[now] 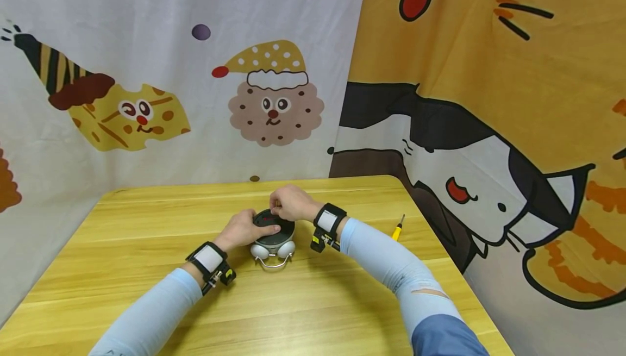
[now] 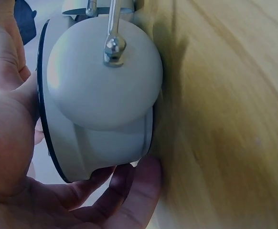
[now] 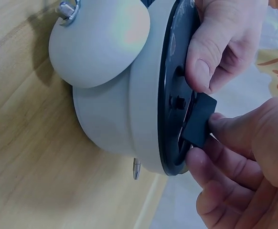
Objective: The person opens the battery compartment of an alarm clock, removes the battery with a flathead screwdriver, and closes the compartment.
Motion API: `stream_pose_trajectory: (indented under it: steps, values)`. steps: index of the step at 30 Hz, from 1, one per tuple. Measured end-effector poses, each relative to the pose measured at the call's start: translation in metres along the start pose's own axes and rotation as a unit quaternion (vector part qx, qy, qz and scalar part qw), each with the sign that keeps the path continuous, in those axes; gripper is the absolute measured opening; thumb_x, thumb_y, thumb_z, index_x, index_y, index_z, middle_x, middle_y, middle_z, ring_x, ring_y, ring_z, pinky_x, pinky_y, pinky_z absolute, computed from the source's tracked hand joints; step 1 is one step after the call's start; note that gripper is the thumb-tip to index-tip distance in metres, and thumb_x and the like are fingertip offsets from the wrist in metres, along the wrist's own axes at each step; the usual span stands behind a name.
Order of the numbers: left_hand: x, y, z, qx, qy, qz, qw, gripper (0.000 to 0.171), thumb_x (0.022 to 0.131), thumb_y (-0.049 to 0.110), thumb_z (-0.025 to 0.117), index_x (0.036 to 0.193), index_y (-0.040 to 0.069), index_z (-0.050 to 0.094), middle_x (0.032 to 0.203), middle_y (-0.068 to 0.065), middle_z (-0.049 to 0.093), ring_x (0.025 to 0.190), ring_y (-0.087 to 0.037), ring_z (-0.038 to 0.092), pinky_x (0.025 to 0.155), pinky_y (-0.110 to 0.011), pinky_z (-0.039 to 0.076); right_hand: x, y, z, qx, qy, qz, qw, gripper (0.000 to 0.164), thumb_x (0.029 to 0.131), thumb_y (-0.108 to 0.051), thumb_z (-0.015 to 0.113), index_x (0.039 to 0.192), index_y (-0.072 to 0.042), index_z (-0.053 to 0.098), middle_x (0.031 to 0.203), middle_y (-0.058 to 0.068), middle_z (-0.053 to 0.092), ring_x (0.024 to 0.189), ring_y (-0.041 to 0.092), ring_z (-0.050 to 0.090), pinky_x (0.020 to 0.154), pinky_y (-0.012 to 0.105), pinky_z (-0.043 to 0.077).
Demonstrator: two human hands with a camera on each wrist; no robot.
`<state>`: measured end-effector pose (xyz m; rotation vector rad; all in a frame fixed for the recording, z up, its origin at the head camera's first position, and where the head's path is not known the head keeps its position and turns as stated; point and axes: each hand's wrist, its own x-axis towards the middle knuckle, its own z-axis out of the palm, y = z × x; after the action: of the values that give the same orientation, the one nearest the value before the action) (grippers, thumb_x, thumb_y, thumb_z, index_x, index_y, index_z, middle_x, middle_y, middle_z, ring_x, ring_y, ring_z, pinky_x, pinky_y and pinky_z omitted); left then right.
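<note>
A white twin-bell alarm clock [image 1: 286, 235] lies face down on the table, its black back [image 1: 264, 235] upward and its bells and wire handle toward me. My left hand [image 1: 243, 229] grips its left side, thumb across the back and fingers [image 2: 141, 191] curled round the rim low by the tabletop. With thumb and forefinger, my right hand [image 1: 292, 203] pinches a small black battery cover [image 3: 199, 120] at the far part of the back. The cover stands tilted up from the back in the right wrist view. Something red shows in the recess, too small to make out.
A screwdriver [image 1: 398, 230] with a yellow handle lies on the table at the right, beyond my right forearm. Printed cloth [image 1: 161, 166] hangs behind the wooden table [image 1: 146, 225] and along its right side.
</note>
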<state>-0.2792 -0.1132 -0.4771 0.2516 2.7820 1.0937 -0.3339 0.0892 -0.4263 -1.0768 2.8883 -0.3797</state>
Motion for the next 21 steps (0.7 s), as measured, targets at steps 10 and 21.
stream_pose_trajectory:
  steps: [10,21]
  values:
    - [-0.005,0.012,0.001,-0.002,0.003,-0.010,0.9999,0.072,0.091,0.058,0.090,0.125,-0.001,0.066,0.116,-0.019,0.077,0.102,-0.028,0.070,0.082,-0.037,0.055,-0.008,0.011,-0.008,0.021,0.022,0.009,1.000,0.009,0.107,-0.020,0.079,0.103,-0.013,0.083,0.100,0.003,0.083,0.086,0.014,0.068,0.078,0.028,0.056]
    - [-0.003,0.011,0.003,-0.001,0.002,0.006,1.0000,0.087,0.092,0.056,0.090,0.146,-0.006,0.062,0.134,-0.025,0.076,0.119,-0.036,0.073,0.102,-0.052,0.061,-0.020,0.026,-0.019,0.036,0.034,0.016,0.999,0.010,0.106,-0.019,0.080,0.097,-0.014,0.081,0.094,0.002,0.083,0.080,0.012,0.070,0.072,0.025,0.054]
